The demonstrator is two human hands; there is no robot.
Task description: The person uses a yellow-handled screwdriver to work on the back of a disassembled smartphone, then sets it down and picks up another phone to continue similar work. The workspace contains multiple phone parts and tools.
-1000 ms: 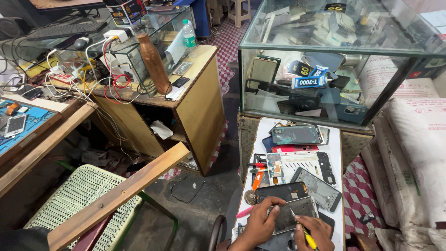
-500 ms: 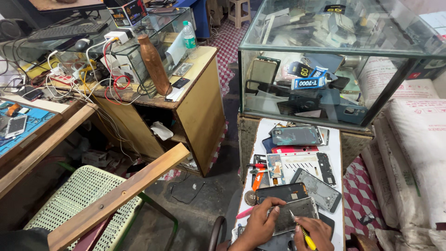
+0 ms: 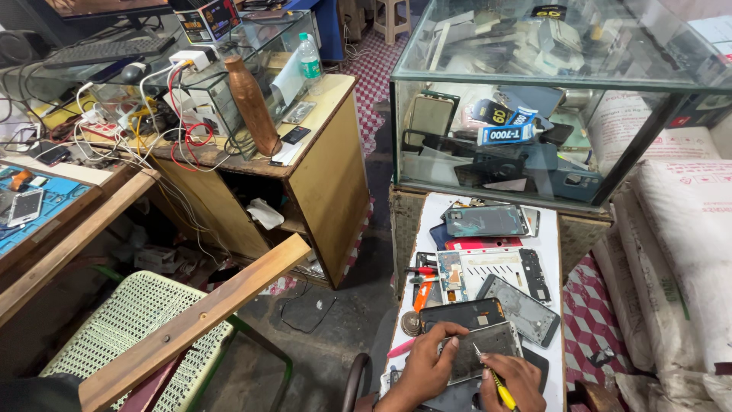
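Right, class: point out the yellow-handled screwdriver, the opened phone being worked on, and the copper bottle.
yellow-handled screwdriver (image 3: 501,391), head view, on its yellow handle.
opened phone (image 3: 482,357), head view, on its exposed grey inside.
copper bottle (image 3: 253,107), head view, mid-body.

Both wrists ran off the bottom edge. The left hand (image 3: 424,371) covered the near corner of the opened phone (image 3: 479,358). The right hand (image 3: 517,381) hid most of the yellow-handled tool (image 3: 499,385); its tip was too small to identify. Contents of the glass case (image 3: 534,107) were blurred by reflections.
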